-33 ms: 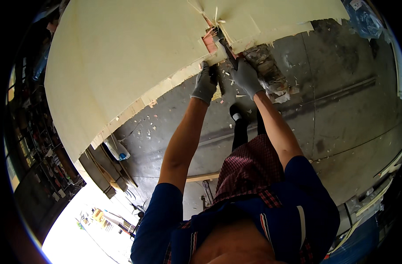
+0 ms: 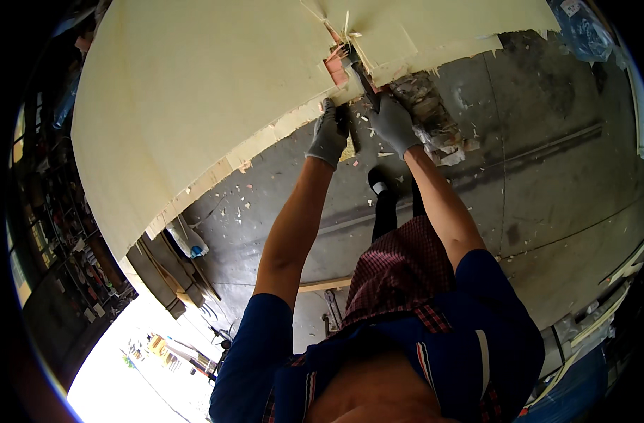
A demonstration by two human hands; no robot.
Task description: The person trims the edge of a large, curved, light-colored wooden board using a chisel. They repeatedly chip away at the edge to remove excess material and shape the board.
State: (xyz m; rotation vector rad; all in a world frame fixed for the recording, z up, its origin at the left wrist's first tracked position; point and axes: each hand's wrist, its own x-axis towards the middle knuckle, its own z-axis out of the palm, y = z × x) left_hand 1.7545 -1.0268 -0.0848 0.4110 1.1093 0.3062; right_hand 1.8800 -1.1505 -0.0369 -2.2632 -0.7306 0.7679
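A large pale-yellow wooden panel [image 2: 216, 92] with a ragged, splintered near edge spreads across the far side. Near its edge is a broken gap that bares a reddish layer [image 2: 335, 68], with long splinters [image 2: 348, 32] sticking up. My right hand [image 2: 394, 125], in a grey glove, is closed round the handle of a dark long-handled tool [image 2: 364, 79]. The tool's far end lies in the gap; its exact kind is unclear. My left hand [image 2: 327, 135], also gloved in grey, grips the panel's edge just left of the gap, its fingers partly hidden.
On the concrete floor [image 2: 547, 169] lie scattered wood chips and a rough, layered dark block [image 2: 424, 106] beside my right hand. Blue plastic wrap [image 2: 583, 32] hangs at the far right. Boards [image 2: 163, 271] lean at the lower left, and a wooden strip [image 2: 325, 284] lies behind my feet.
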